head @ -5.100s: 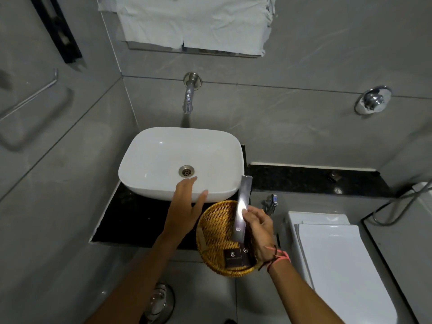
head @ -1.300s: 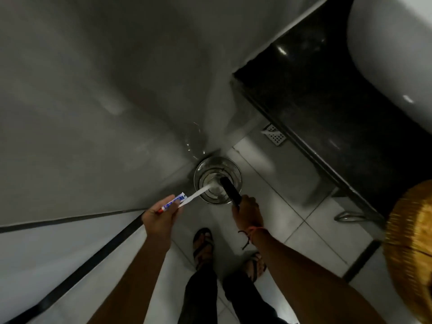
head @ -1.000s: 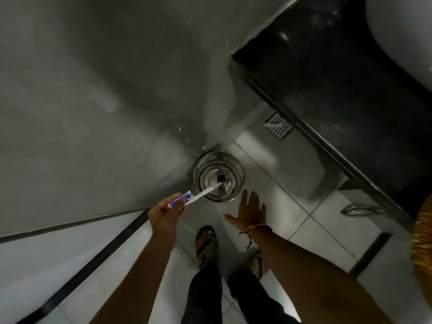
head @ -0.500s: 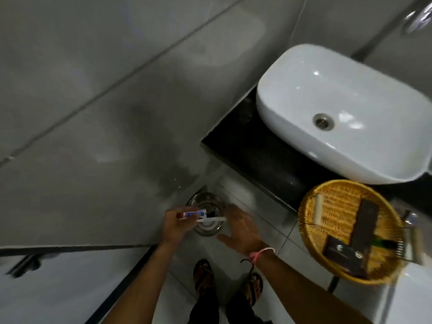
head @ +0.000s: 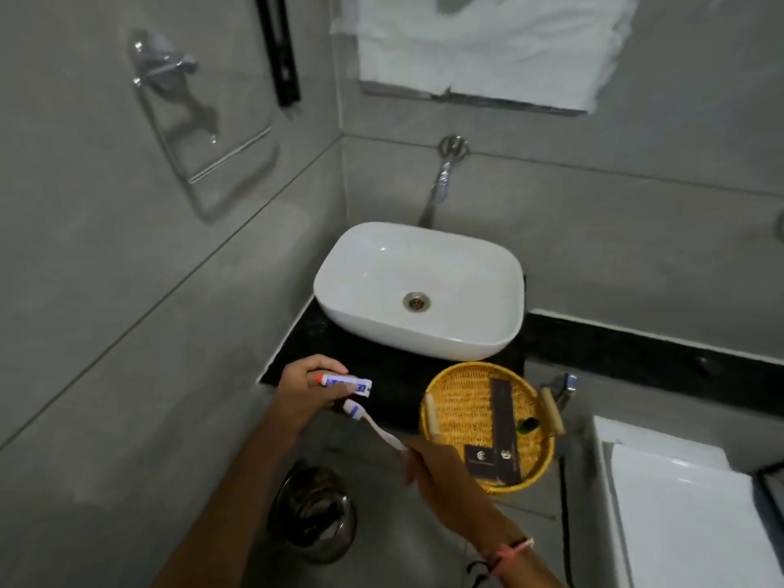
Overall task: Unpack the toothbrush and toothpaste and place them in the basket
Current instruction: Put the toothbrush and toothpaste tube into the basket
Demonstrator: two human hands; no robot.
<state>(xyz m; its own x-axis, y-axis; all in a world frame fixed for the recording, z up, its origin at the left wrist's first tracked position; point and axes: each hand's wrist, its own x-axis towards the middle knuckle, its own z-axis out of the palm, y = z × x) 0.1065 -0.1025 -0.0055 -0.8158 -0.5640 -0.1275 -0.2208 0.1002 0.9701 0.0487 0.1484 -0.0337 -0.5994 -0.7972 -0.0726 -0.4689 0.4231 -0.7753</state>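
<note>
With both items unwrapped, the left hand (head: 306, 394) pinched the small white-and-blue toothpaste tube (head: 347, 383) while the right hand (head: 437, 468) closed its grip on the white toothbrush (head: 373, 424), so the likely next move was lowering each into the round yellow wicker basket (head: 456, 401).

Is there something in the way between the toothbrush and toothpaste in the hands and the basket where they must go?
Nothing visible blocks the way. The toothpaste in the left hand and the toothbrush, held by the right hand, are just left of the basket, whose top is open. Dark boxes already lie inside, with bare wicker beside them.
</note>
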